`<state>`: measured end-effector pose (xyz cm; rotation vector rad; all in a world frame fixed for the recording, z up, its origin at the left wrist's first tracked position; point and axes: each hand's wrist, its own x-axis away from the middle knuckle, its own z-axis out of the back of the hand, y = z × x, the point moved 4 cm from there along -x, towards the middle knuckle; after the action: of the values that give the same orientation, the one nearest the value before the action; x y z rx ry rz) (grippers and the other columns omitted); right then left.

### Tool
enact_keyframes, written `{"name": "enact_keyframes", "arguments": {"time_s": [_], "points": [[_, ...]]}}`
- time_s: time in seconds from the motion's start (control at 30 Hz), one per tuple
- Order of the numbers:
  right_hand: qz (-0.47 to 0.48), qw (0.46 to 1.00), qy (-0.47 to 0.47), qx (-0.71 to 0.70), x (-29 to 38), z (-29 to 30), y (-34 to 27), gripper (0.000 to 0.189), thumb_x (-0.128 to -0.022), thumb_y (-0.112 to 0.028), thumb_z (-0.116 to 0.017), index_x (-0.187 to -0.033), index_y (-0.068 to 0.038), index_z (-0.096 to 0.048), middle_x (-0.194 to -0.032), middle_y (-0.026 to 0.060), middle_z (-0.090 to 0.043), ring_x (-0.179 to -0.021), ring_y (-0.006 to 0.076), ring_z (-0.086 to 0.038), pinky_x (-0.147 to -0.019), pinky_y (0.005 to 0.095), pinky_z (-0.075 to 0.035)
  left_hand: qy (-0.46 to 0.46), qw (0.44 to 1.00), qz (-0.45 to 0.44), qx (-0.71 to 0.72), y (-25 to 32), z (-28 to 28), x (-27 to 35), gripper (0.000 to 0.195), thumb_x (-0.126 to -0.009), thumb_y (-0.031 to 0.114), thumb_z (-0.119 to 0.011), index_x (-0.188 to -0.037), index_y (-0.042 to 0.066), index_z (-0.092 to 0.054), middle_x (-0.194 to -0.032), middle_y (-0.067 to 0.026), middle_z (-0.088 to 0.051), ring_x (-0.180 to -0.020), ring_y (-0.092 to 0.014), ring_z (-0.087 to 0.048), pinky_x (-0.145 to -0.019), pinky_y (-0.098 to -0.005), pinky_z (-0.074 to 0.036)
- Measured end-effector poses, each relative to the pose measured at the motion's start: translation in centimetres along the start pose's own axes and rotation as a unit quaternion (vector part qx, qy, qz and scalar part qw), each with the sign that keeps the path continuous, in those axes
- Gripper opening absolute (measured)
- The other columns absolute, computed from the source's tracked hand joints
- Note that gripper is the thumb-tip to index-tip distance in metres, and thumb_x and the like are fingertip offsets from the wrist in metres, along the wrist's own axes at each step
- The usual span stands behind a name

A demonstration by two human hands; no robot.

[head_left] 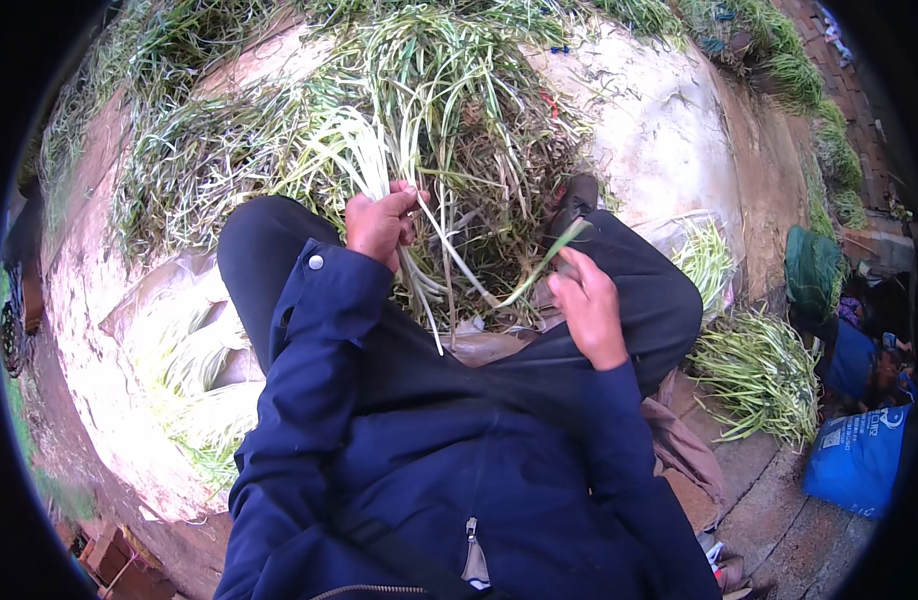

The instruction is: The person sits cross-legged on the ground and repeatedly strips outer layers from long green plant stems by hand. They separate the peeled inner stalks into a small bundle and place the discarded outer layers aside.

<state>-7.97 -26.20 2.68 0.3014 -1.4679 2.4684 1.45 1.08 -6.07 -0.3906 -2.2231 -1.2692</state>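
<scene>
In my left hand (pixel 380 221) is a bunch of thin pale-green stalks (pixel 365 154), which look like garlic scapes. Their light tops fan out above the fist, and cut-looking lower ends (pixel 429 319) hang below it. One longer stalk (pixel 459 255) slants from beside that hand down to the right, meeting a green leafy piece (pixel 537 266) at a sharp bend. My right hand (pixel 590 307) is at this leafy piece, blurred, its thumb and forefinger close to it. Whether the fingers pinch it cannot be made out. Between my legs lies a large heap of leafy stalks (pixel 459 90).
Bundles of pale stalks (pixel 188 360) rest on sheeting to my left. A smaller bundle (pixel 705 259) and a larger green pile (pixel 759 375) are by my right knee. Further right are a blue printed bag (pixel 860 457) and a green bag (pixel 811 270). Bricks (pixel 117 562) sit at lower left.
</scene>
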Motion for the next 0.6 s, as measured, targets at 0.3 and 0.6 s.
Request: {"name": "enact_keyframes", "arguments": {"time_s": [0.3, 0.6], "points": [[0.121, 0.982, -0.081, -0.120, -8.6, -11.1, -1.2, 0.032, -0.095, -0.020, -0.061, -0.111, 0.008, -0.064, -0.098, 0.0139, -0.071, -0.087, 0.0175, -0.066, -0.079, 0.0312, -0.051, -0.010, 0.995, -0.023, -0.097, -1.3, -0.5, 0.1, 0.007, -0.090, 0.005, -0.064, -0.096, 0.000, -0.064, -0.079, -0.0090, -0.071, -0.041, -0.008, -0.045, -0.037, -0.0235, -0.035], [-0.002, 0.940, -0.252, -0.230, -5.1, -13.3, 1.5, 0.024, -0.102, -0.021, -0.052, -0.093, 0.000, -0.061, -0.073, 0.0008, -0.058, -0.067, 0.0076, -0.053, -0.061, 0.0248, -0.046, 0.008, 0.997, -0.033, -0.075, -0.5, -0.4, -0.6, 0.007, -0.091, 0.005, -0.062, -0.096, 0.001, -0.064, -0.080, -0.0092, -0.072, -0.043, -0.006, -0.045, -0.038, -0.0216, -0.034]]}}
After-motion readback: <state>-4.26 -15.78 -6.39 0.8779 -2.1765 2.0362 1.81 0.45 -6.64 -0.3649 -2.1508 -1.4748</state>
